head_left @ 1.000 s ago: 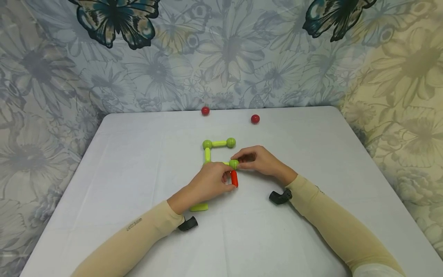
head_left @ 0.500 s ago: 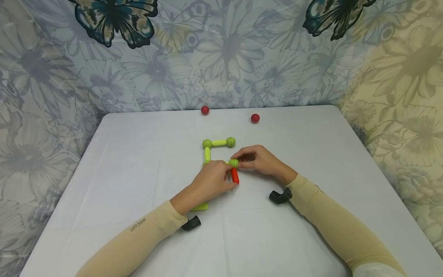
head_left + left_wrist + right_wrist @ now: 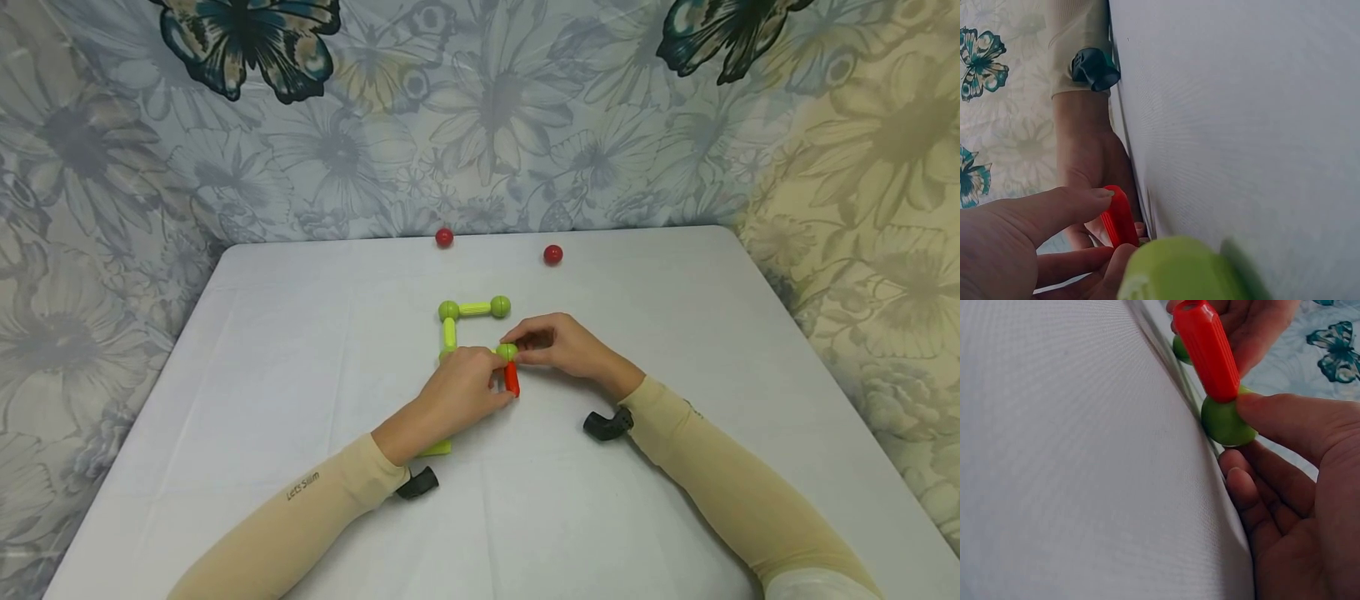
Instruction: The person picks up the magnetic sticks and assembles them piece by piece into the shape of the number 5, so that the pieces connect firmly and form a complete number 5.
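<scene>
My left hand (image 3: 457, 392) pinches a red rod (image 3: 512, 379) between thumb and fingers. One end of this rod meets a green ball (image 3: 507, 352), which my right hand (image 3: 566, 348) pinches from the right. In the right wrist view the red rod (image 3: 1209, 350) rises at a tilt from the green ball (image 3: 1225, 422). A joined green figure spreads behind the hands, with a corner ball (image 3: 448, 311), a top rod (image 3: 474, 308), an end ball (image 3: 500, 307) and a side rod (image 3: 450, 333). My left hand hides its middle and lower parts.
Two red balls, a left one (image 3: 444, 237) and a right one (image 3: 552, 254), lie near the far edge of the white table (image 3: 300, 292). Part of a green rod (image 3: 435, 449) shows below my left wrist. A patterned cloth wall (image 3: 495, 125) stands behind.
My left hand has shifted slightly right and away from me, and the red rod's near end has swung slightly right with it. The right hand stays at the green ball.
</scene>
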A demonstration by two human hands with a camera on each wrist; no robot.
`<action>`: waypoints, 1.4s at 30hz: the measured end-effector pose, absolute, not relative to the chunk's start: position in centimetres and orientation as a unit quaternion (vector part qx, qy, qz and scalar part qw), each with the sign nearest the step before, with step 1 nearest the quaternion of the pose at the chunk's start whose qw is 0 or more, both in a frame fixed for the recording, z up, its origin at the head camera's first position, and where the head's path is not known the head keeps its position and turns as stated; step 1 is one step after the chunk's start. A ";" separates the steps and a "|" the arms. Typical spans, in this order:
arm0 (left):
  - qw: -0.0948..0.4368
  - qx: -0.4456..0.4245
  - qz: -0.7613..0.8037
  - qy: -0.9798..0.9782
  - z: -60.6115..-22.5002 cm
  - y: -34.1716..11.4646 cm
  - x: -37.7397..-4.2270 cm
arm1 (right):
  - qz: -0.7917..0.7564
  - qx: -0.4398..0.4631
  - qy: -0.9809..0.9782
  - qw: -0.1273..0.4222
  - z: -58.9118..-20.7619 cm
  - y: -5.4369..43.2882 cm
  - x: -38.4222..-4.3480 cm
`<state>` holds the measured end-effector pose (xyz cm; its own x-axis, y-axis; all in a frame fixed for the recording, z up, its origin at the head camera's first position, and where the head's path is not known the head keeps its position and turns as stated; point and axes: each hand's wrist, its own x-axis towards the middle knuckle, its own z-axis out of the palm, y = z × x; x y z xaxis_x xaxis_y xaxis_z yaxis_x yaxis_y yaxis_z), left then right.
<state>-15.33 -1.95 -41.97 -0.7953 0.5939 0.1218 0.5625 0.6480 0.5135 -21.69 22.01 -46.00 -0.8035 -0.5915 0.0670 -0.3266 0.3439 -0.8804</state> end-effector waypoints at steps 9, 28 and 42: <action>0.031 0.325 0.262 0.908 -41.8 -2.0 -15.6 | -0.500 -0.281 0.808 0.135 -45.7 21.9 -21.8; 0.003 0.226 0.383 0.895 -36.6 -10.7 -29.7 | -0.491 -0.270 0.816 0.140 -46.0 21.8 -21.6; 0.057 0.199 0.360 0.910 -38.9 -9.9 -36.9 | -0.495 -0.279 0.811 0.138 -45.8 21.9 -21.5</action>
<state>-36.87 -9.91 -38.87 -0.9142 0.4033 0.0396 0.3212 0.6617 0.6774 -21.48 21.89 -45.84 -0.8066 -0.5888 0.0518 -0.3157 0.3551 -0.8799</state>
